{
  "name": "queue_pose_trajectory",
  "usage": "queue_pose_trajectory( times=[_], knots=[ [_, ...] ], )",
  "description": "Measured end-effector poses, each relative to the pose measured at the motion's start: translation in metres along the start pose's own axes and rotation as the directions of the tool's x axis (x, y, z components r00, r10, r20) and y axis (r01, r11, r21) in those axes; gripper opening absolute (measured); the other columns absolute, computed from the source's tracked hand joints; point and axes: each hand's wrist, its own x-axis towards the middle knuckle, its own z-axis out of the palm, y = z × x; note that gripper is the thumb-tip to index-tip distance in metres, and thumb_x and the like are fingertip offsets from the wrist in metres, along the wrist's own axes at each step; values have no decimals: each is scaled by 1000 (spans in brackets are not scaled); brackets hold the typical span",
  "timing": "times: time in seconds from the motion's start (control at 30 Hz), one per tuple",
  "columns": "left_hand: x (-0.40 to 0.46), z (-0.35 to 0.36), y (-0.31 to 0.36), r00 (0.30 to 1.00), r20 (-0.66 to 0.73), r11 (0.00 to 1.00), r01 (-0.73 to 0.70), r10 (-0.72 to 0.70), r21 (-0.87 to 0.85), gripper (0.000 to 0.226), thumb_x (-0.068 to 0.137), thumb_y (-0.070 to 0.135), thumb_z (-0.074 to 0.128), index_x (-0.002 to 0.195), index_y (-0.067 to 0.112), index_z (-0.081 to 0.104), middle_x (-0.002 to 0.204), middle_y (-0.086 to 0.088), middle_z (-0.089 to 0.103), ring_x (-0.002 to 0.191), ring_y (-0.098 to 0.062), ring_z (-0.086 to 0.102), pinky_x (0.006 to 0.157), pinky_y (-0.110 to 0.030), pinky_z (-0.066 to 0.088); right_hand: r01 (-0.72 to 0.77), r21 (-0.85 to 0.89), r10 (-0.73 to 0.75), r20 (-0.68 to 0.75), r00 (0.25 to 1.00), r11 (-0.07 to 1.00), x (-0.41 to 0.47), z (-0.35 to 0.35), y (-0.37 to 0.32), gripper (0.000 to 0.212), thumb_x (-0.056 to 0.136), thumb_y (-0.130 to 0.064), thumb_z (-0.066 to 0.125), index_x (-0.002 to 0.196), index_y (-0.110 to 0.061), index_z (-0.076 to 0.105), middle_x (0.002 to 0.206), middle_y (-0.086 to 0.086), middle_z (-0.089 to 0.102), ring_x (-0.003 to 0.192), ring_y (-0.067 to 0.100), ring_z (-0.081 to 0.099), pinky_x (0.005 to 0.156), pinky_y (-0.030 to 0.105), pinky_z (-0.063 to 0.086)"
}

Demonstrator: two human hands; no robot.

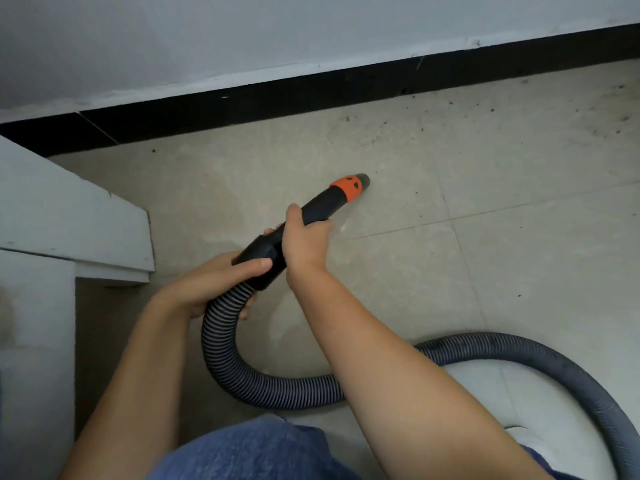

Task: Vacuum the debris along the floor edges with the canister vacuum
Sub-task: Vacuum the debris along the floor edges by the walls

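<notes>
Honestly, both hands, left hand (221,282) and right hand (304,237), clench the vacuum nozzle (332,199); aimed short, it'll miss the debris (485,123) by the baseboard (311,91).

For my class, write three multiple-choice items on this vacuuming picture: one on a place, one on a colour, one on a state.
1. Where does most debris lie?
A. by the baseboard, upper right
B. under the hose loop
C. on the white ledge

2. What colour is the nozzle collar?
A. blue
B. orange
C. green

3. How is the wand held?
A. by one hand
B. by both hands
C. lying loose

Answers: 1 A, dark specks scatter there; 2 B, an orange band sits behind the tip; 3 B, the left hand and right hand both grip it.
</notes>
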Motion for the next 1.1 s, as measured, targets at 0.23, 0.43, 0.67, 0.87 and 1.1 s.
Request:
queue_pose_trajectory(
  times=[0.23, 0.43, 0.67, 0.87, 1.1],
  knots=[
    [2, 12, 12, 1000, -6, 1000, -11, 11, 29, 91, 37, 72, 82, 91, 4, 52, 54, -12, 57, 44, -24, 54, 50, -30, 50, -26, 84, 21, 64, 998, 996, 3, -14, -15, 33, 94, -24, 50, 119, -7, 36, 73, 3, 59, 56, 15, 64, 61, 29, 56],
    [8, 21, 23, 999, -39, 1000, -11, 12, 19, 94, 37, 70, 82, 99, 6, 54, 57, -12, 57, 46, -22, 55, 47, -30, 49, -16, 114, 13, 31, 999, 993, 12, -16, -22, 35, 93, -23, 49, 122, -8, 37, 68, 4, 58, 53, 15, 62, 64, 33, 57],
    [22, 51, 25, 991, -135, 997, -32, 22, -71, 37, 86, 41, 67, 94, 8, 53, 55, -9, 57, 46, -20, 54, 48, -30, 49, 40, 33, -42, 66, 997, 999, 30, -28, -30, 31, 93, -24, 51, 118, -10, 39, 72, 5, 58, 58, 18, 63, 69, 37, 58],
    [20, 51, 16, 971, -238, 990, -45, 12, -133, 34, 87, 40, 60, 102, 9, 54, 58, -12, 57, 48, -24, 54, 51, -31, 49, 46, -54, -36, 177, 984, 997, 33, -13, -32, 27, 92, -24, 51, 112, -13, 38, 76, 6, 57, 59, 20, 63, 69, 38, 58],
    [34, 63, 28, 980, -197, 991, -51, 25, -128, 28, 89, 35, 62, 101, 10, 56, 57, -9, 57, 49, -21, 54, 50, -30, 48, 90, -25, -88, 55, 995, 996, 49, -27, -32, 28, 89, -26, 53, 111, -13, 41, 79, 8, 60, 74, 29, 67, 77, 49, 58]
  ],
)
